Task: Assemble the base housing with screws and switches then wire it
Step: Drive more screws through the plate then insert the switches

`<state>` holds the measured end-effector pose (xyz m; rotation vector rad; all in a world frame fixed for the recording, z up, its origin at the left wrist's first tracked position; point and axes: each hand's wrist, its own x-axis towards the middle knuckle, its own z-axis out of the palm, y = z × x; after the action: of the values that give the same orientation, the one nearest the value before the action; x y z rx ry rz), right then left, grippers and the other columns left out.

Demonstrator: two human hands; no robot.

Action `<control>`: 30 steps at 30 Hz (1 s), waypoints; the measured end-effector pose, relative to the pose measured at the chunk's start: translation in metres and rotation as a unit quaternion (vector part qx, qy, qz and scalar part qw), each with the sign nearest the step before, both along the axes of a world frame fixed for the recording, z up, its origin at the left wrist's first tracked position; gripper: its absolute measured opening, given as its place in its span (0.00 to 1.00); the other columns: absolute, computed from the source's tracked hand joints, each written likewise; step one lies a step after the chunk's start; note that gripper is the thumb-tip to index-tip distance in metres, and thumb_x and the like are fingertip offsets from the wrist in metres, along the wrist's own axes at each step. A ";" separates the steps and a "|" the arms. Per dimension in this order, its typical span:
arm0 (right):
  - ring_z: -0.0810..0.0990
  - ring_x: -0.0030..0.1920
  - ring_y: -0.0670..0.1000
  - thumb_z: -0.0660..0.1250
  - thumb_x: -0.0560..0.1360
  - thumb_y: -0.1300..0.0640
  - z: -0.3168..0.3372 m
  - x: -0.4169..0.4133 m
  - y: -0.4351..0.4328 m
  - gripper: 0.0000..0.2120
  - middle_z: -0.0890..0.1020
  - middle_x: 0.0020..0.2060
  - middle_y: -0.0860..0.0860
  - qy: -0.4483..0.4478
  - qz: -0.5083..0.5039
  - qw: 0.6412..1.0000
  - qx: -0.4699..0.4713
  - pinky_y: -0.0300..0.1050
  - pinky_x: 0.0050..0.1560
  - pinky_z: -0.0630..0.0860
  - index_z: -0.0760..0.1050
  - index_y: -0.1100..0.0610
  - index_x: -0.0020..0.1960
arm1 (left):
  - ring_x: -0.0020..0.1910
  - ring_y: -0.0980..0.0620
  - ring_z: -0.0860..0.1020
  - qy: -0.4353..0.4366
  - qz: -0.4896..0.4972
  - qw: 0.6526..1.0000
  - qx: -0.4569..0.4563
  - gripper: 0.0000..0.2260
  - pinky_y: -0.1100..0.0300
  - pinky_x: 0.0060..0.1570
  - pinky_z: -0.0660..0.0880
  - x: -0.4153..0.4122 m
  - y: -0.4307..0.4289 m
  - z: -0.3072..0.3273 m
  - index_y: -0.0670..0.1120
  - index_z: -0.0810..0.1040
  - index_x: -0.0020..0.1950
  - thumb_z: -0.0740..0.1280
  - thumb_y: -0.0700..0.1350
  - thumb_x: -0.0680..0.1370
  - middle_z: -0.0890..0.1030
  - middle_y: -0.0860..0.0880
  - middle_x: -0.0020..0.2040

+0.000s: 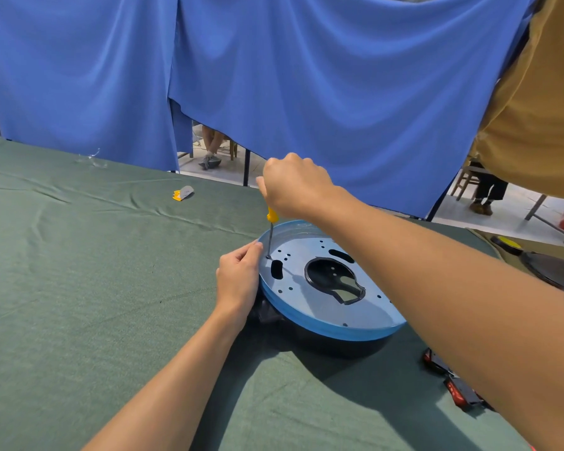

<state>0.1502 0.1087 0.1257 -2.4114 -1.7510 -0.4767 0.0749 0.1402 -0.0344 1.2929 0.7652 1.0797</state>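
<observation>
1. Your right hand (293, 185) is clenched round the yellow-handled screwdriver (271, 227), which stands nearly upright.
2. Your left hand (240, 276) grips the rim of the round blue metal base housing (323, 320), just beside the tip.
3. The tip meets a small hole (268, 257) directly below your right hand. The housing lies toward the right edge of the green-clothed worktop (79, 288).

Person shows only as 2 arms + hands. L arm (176, 369): bare from wrist to near frame edge, slim, smooth, faint crease at wrist. L hand (238, 278): bare, thumbnail short & plain. R arm (453, 288): bare too, up to right frame edge, looks thicker, being nearer the cam; light sheen along top. R hand (295, 185): bare, back & knuckles showing, nails hidden.
</observation>
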 end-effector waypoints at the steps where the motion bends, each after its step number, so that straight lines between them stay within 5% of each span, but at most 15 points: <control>1: 0.68 0.38 0.56 0.58 0.81 0.49 0.002 -0.001 -0.001 0.20 0.62 0.33 0.50 -0.002 -0.003 1.000 -0.022 0.50 0.41 0.63 0.57 0.52 0.34 | 0.36 0.46 0.77 0.000 0.000 1.000 0.000 0.15 0.43 0.42 0.75 0.000 0.000 0.000 0.47 0.77 0.29 0.64 0.54 0.71 0.81 0.47 0.33; 8: 0.66 0.34 0.51 0.56 0.78 0.58 0.009 -0.003 -0.001 0.04 0.64 0.36 0.50 0.051 0.059 0.992 -0.095 0.45 0.30 0.61 0.61 0.56 0.46 | 0.33 0.49 0.75 -0.009 0.008 1.000 -0.001 0.16 0.51 0.40 0.71 0.002 0.001 -0.001 0.48 0.75 0.26 0.64 0.53 0.72 0.79 0.51 0.29; 14: 0.63 0.32 0.50 0.58 0.76 0.59 0.009 -0.004 0.003 0.12 0.65 0.35 0.52 0.054 0.005 0.996 -0.066 0.44 0.29 0.59 0.59 0.55 0.36 | 0.36 0.47 0.78 -0.002 0.001 1.000 0.001 0.15 0.42 0.43 0.77 0.001 -0.001 0.000 0.50 0.79 0.28 0.63 0.54 0.71 0.81 0.49 0.32; 21: 0.69 0.24 0.51 0.56 0.75 0.61 0.031 -0.017 0.000 0.10 0.71 0.29 0.53 0.014 0.007 0.981 -0.191 0.35 0.25 0.66 0.65 0.58 0.35 | 0.34 0.48 0.73 -0.007 0.006 1.000 0.006 0.18 0.51 0.39 0.69 0.001 -0.001 -0.001 0.49 0.73 0.24 0.64 0.51 0.74 0.77 0.54 0.28; 27: 0.64 0.30 0.50 0.57 0.76 0.62 0.012 -0.007 0.000 0.12 0.67 0.34 0.53 -0.009 0.006 0.993 -0.118 0.41 0.28 0.61 0.61 0.57 0.35 | 0.35 0.48 0.75 -0.002 0.005 1.000 0.003 0.15 0.51 0.39 0.71 0.001 -0.001 0.000 0.49 0.76 0.26 0.63 0.54 0.71 0.79 0.49 0.31; 30: 0.67 0.28 0.50 0.59 0.78 0.58 0.013 -0.008 0.003 0.13 0.69 0.33 0.52 -0.002 -0.002 0.991 -0.136 0.37 0.26 0.63 0.64 0.57 0.35 | 0.34 0.48 0.74 0.002 0.003 1.000 0.005 0.15 0.52 0.39 0.70 0.001 0.000 0.000 0.49 0.74 0.25 0.63 0.54 0.70 0.77 0.48 0.30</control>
<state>0.1423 0.1120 0.1385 -2.5915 -1.9247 -0.2559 0.0758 0.1398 -0.0343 1.3031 0.7689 1.0873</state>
